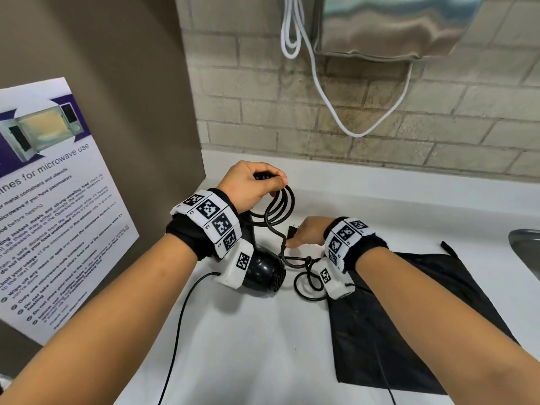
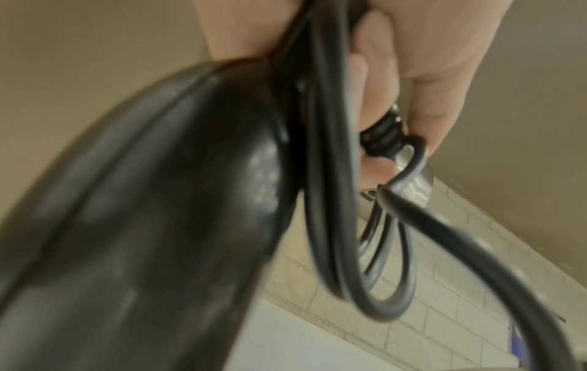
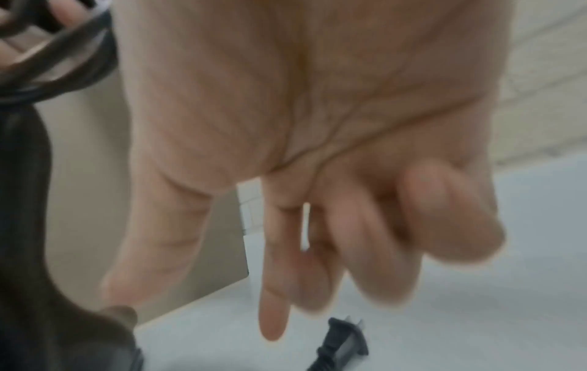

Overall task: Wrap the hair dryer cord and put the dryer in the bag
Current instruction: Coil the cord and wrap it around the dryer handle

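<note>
My left hand (image 1: 257, 182) grips the end of the black hair dryer's handle, upright, together with a few loops of its black cord (image 1: 282, 209). The dryer's body (image 1: 264, 273) rests on the white counter under my left wrist. In the left wrist view the fingers (image 2: 397, 75) curl round the handle and the cord loops (image 2: 330, 200), beside the blurred dryer (image 2: 142, 226). The plug (image 1: 292, 230) lies on the counter. My right hand (image 1: 296, 241) hovers just over it with fingers pointing down and holds nothing. The right wrist view shows the plug (image 3: 344, 338) below the index finger (image 3: 273, 313).
A flat black bag (image 1: 409, 302) lies on the counter (image 1: 263, 346) under my right forearm. More loose cord (image 1: 306, 285) curls by the bag's left edge. A steel sink rim (image 1: 526, 249) shows at the right. A brown panel with a microwave poster (image 1: 52, 200) stands on the left.
</note>
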Motion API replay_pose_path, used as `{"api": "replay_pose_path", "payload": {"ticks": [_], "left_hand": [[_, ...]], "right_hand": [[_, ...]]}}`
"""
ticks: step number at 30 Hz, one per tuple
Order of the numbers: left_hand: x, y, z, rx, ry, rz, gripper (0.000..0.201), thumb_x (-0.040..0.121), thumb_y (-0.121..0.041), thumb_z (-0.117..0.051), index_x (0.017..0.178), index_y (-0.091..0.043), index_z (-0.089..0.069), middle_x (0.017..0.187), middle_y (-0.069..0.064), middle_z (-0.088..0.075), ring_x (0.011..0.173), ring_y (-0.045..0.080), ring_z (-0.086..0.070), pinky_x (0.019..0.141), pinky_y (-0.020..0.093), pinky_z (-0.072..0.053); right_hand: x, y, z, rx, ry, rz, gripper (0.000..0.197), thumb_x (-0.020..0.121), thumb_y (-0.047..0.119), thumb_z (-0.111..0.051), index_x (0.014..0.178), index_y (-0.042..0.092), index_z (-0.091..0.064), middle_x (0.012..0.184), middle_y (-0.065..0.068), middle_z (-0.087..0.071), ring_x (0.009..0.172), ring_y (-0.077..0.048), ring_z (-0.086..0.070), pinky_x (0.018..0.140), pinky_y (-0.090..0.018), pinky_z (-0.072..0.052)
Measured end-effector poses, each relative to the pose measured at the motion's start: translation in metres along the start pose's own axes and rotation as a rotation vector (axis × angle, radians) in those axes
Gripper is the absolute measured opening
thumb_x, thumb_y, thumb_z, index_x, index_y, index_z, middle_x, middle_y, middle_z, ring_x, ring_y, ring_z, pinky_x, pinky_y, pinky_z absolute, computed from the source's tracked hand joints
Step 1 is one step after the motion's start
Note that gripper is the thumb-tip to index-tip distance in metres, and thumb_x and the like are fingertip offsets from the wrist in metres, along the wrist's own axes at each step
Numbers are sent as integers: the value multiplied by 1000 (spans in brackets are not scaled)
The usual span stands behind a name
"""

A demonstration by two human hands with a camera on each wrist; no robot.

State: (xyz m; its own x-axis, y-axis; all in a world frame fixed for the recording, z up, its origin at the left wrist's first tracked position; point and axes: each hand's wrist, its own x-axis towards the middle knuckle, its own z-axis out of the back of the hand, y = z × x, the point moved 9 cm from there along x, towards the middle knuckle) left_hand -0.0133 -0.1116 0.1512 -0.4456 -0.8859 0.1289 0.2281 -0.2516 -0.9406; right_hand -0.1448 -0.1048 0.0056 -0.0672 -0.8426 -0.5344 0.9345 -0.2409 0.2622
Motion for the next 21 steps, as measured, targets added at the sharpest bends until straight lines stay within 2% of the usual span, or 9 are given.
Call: {"api": "replay_pose_path", "payload": {"ticks": [2,3,5,7,9,12,14,17,21], "left_hand": [[2,0,-2,-1,10,2,14,87,-1,-59,98,4,-66,42,-15,-55,28,-5,-42,36,-1,-27],[2,0,-3,1,16,-2,11,86,-1,-60,95,0,-67,47,-15,-57,30,-6,-44,40,-1,-30],[4,0,-5,21,24,-24,7,85,-4,-63,90,-6,-68,64,-10,-63,43,-8,-53,53,0,-38],[3,-1,-8,35,34,-28,6,84,-6,-65,89,-7,-68,72,-5,-63,49,-8,-55,57,0,-39],[2,-2,-9,26,31,-11,9,85,-5,-63,93,-3,-67,64,-7,-61,37,-7,-49,45,-1,-32],[-1,-4,-8,1,18,4,16,86,-1,-60,100,6,-65,43,-14,-56,27,-5,-41,35,-1,-26],[0,-4,-5,2,-4,2,19,86,0,-59,102,9,-65,43,-13,-56,26,-4,-40,35,0,-25],[2,-3,0,-14,-29,13,20,86,1,-59,103,10,-64,38,-14,-53,25,-4,-39,34,0,-25],[4,-2,2,-16,-31,28,24,86,1,-59,108,9,-63,35,-15,-51,24,-3,-39,34,0,-25]], "right_hand": [[-5,3,-7,-105,72,31,51,88,48,-52,125,12,-56,114,-3,-63,95,-17,-51,92,-31,-42],[-5,6,-14,-97,110,44,47,90,44,-51,124,13,-57,112,-1,-64,89,-14,-52,87,-29,-43],[-4,14,-26,-39,138,75,37,88,35,-55,116,11,-62,85,5,-63,72,-9,-51,66,-21,-42],[-4,21,-33,-90,107,92,20,87,23,-56,98,9,-65,73,5,-55,70,-12,-50,59,-20,-38],[-4,22,-29,-118,30,74,11,87,10,-54,88,8,-64,74,-1,-54,72,-16,-50,57,-22,-38],[-2,11,-1,120,-147,34,27,90,5,-45,113,-3,-57,90,-10,-52,74,-20,-51,54,-20,-37],[-15,0,29,396,-315,33,23,93,17,-44,98,0,-59,82,-12,-54,65,-23,-52,55,-26,-40],[-46,-16,68,623,-549,42,41,94,39,-43,65,12,-52,56,-7,-48,50,-22,-48,55,-27,-39],[-64,-8,85,764,-526,209,35,99,17,-32,71,12,-53,56,-4,-43,34,-12,-43,39,-19,-37]]}}
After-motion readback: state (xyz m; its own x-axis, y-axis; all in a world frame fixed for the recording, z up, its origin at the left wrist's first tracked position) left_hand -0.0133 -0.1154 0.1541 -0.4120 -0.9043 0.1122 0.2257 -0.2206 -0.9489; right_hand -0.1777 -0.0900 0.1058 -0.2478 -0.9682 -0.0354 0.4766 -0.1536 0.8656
